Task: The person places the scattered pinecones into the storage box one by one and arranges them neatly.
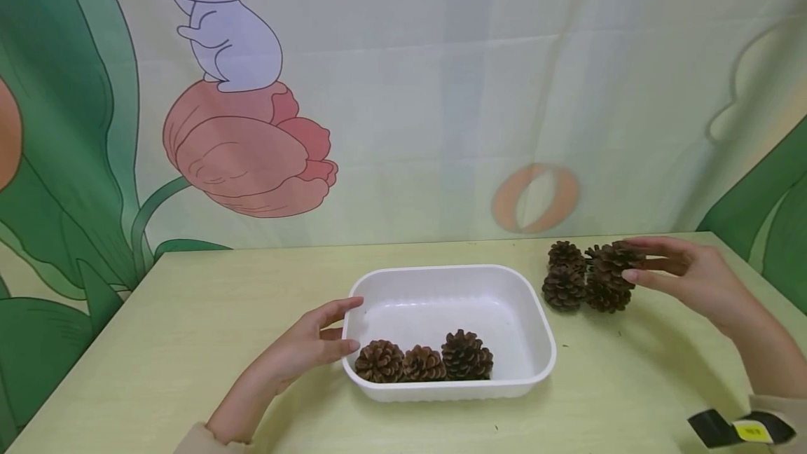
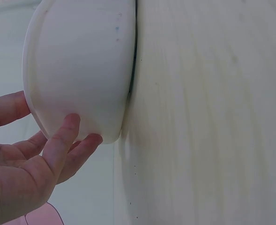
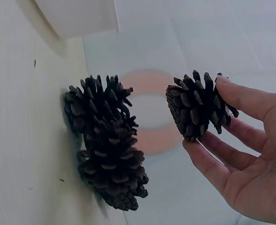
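My right hand pinches a brown pine cone between thumb and fingertips; in the right wrist view it hangs beside the other cones, off the table. Below and left of it, several pine cones stand clustered on the table. My left hand holds the left rim of a white plastic tray, thumb and forefinger at the rim. In the left wrist view, other fingers of that hand rest against the tray's outer wall. Along the tray's near side, inside, sit three pine cones.
The pale yellow table runs back to a curtain printed with a flower, leaves and a white animal. Small dark bits lie on the tabletop. A black strap with a yellow label is around the right sleeve.
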A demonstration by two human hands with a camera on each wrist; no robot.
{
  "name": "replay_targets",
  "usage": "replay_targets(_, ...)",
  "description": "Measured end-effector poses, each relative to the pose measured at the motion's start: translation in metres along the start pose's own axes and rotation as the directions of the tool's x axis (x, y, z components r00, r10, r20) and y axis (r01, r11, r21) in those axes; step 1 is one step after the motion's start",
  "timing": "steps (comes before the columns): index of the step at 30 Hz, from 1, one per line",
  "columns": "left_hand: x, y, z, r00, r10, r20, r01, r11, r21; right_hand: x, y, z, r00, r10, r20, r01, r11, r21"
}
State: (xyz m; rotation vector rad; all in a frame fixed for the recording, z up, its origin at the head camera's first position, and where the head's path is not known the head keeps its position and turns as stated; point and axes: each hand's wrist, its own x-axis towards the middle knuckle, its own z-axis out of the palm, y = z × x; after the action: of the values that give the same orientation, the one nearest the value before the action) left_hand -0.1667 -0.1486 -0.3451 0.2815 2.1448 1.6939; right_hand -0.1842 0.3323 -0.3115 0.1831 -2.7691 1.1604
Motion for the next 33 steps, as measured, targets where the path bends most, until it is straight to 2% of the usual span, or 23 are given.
replay_targets(11, 0.0, 0.0, 0.0, 1.0, -0.003, 0.006, 0.003, 1.0, -0.01, -0.003, -0.019, 0.018, 0.997, -0.024, 0.068, 0.021, 0.999, 0.042)
replay_targets(25, -0.001, 0.001, -0.001, 1.0, -0.003, 0.009, 0.003, 1.0, 0.0, -0.011, -0.047, 0.041, 0.987, -0.136, 0.082, 0.127, 0.986, 0.105)
replay_targets(33, -0.001, 0.001, -0.001, 1.0, -0.004, 0.009, 0.003, 1.0, 0.006, -0.015, -0.056, 0.05, 0.984, -0.126, 0.127, 0.11, 0.986, 0.128)
